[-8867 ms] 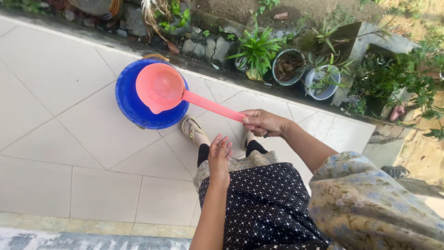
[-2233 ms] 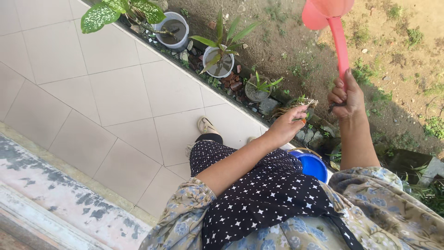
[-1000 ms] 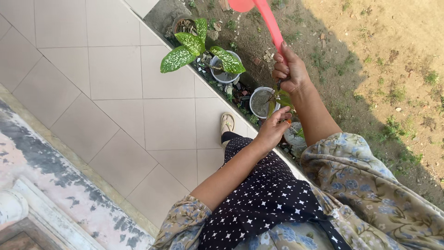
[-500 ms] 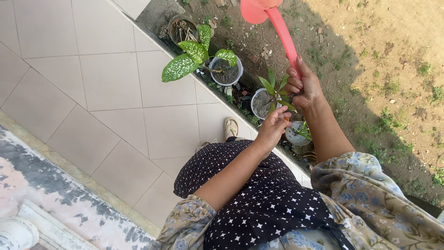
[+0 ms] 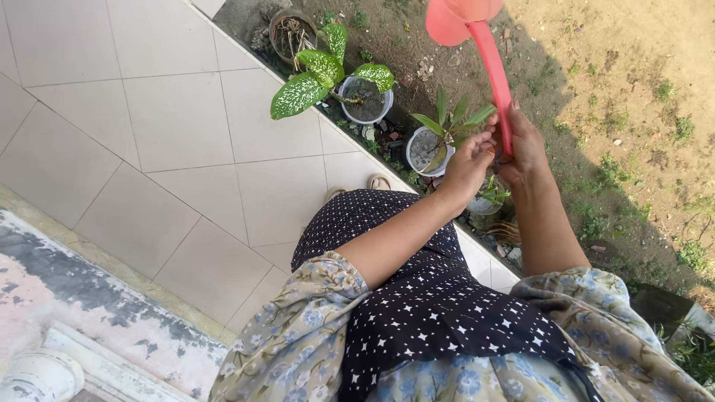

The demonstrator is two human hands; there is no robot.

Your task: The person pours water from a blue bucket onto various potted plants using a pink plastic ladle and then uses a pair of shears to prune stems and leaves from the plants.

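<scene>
Pink plastic dipper (image 5: 477, 37), its handle clenched in the right hand (image 5: 525, 145) with the loose-fingered left hand (image 5: 468, 165) just beside, could tip and spill short of the white pot (image 5: 426, 149).

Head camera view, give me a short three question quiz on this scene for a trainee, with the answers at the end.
1. True or false: the right hand grips the handle of the pink water dipper.
2. Multiple choice: the left hand is nearest to which thing? A) the spotted-leaf plant B) the white pot with narrow green leaves C) the grey painted ledge
3. Fill in: the pots stand in a row between the tiled floor and the bare ____.

Key: 1 true; 2 B; 3 soil.
</scene>
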